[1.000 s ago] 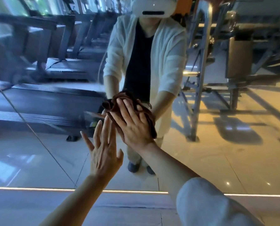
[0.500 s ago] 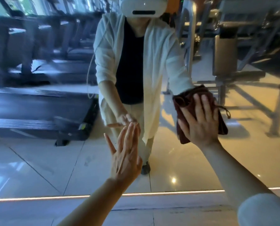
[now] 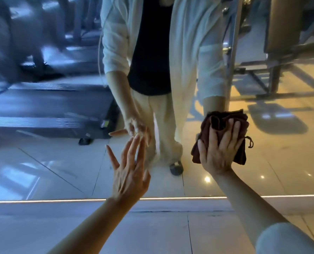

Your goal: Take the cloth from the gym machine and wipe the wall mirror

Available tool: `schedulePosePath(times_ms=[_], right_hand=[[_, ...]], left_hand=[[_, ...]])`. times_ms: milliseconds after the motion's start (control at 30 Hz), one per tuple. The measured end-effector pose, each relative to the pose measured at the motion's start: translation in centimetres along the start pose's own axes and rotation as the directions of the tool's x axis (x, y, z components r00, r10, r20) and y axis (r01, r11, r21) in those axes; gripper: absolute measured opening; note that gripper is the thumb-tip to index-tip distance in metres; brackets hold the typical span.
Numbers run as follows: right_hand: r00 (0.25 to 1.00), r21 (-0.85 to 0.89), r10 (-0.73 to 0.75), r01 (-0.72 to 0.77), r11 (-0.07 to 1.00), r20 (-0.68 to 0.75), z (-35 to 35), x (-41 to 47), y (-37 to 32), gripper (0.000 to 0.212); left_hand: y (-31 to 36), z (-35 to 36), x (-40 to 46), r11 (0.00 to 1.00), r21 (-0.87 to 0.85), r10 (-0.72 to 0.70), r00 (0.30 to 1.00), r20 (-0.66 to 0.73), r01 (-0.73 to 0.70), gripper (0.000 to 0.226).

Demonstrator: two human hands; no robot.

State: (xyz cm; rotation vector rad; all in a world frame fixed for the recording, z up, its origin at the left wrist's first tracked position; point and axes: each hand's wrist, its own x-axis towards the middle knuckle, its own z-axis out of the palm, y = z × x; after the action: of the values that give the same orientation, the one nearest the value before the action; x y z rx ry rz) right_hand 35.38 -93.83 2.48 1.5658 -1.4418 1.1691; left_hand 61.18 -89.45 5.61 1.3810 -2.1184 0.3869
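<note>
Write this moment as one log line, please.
stage: wiping | right hand: presses brown cloth flat on wall mirror | left hand: open, fingertips near glass

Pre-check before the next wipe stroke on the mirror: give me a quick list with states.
1. Cloth flat against the wall mirror: ok.
2. Right hand presses the cloth with straight fingers: ok.
3. Cloth bunched, a loose loop hangs at its right edge: not ok.
4. Left hand open, fingertips at the glass, apart from the cloth: ok.
5. Smears left on the glass: cannot tell.
</note>
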Motion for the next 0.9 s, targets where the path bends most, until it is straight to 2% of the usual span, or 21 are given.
schedulePosePath(times_ms=[200,400,533,633,733,800,833,900], right_hand=[[0.999,0.013,0.034,-0.034,0.999,0.014,2.9,-1.4,-9.1,0.056],[0.994,-0.013,0.095,-0.096,0.995,-0.048,7.3,-0.9,-23.8,0.051],[0.964,0.028,0.244,-0.243,0.970,-0.109,8.3,1.9,-31.7,0.053],[0.898,0.060,0.374,-0.371,0.927,-0.230,7.2,6.6,-31.9,0.058],[0.741,0.170,0.550,-0.529,0.831,-0.386,5.7,13.2,-31.5,0.064],[0.649,0.223,0.648,-0.617,0.755,-0.399,5.7,15.2,-33.6,0.065],[0.660,0.217,0.646,-0.616,0.758,-0.383,6.0,14.7,-35.2,0.065],[0.774,0.170,0.566,-0.541,0.824,-0.282,7.5,11.3,-38.5,0.063]], left_hand=[[-5.7,-0.7,-1.0,0.997,0.014,0.071,0.997,-0.002,-0.071,0.114],[-16.0,-4.4,-1.4,0.975,0.022,0.219,0.975,-0.024,-0.219,0.110],[-22.6,-7.6,-1.6,0.964,0.028,0.264,0.964,-0.020,-0.264,0.104],[-25.8,-9.9,-0.5,0.961,0.040,0.274,0.961,-0.046,-0.272,0.111],[-27.1,-11.4,0.5,0.963,-0.015,0.266,0.959,-0.095,-0.269,0.110],[-27.3,-12.0,0.7,0.958,-0.072,0.268,0.956,-0.121,-0.278,0.108],[-27.4,-12.2,0.7,0.957,-0.083,0.267,0.955,-0.126,-0.278,0.108],[-27.6,-12.5,0.7,0.961,-0.059,0.261,0.958,-0.121,-0.270,0.107]])
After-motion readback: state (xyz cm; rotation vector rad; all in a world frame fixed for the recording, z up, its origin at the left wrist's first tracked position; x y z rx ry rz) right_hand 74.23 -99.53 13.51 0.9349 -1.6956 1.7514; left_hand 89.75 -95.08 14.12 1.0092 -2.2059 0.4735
